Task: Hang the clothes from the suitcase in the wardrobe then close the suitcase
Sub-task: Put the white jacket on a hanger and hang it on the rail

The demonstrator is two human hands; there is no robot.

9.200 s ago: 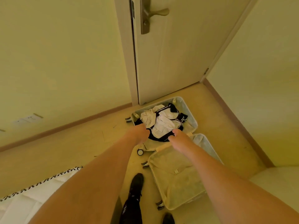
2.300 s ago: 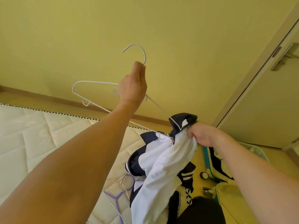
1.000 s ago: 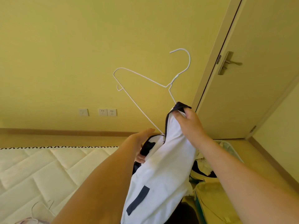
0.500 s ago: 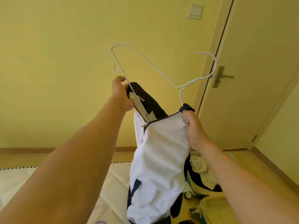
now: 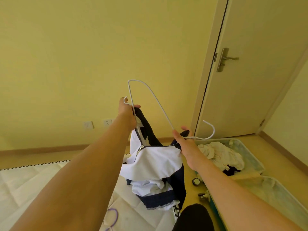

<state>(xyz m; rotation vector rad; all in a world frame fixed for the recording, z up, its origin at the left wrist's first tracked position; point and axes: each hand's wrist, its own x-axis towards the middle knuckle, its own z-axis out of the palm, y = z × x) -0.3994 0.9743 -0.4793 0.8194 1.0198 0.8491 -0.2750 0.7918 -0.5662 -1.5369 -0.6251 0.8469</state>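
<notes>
The hanger (image 5: 150, 94) is thin white-coated wire, smooth. The jacket (image 5: 155, 161) is soft matt white cloth with navy ribbed trim and a metal zip; the mattress (image 5: 25, 185) is quilted, the door handle (image 5: 225, 59) brushed metal

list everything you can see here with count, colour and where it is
hanger: 1, white wire, held up between both hands, one end inside the jacket
jacket: 1, white and navy, zip open, hanging from the hands
suitcase: 1, pale teal, open on floor at right
clothes: a pile, white and dark, in suitcase
mattress: 1, white quilted, lower left
purple hanger: 1, on mattress
door: 1, cream, shut, right
wall sockets: at least 2, white, low on wall
left hand: grips hanger and jacket
right hand: grips hanger neck and jacket
</notes>
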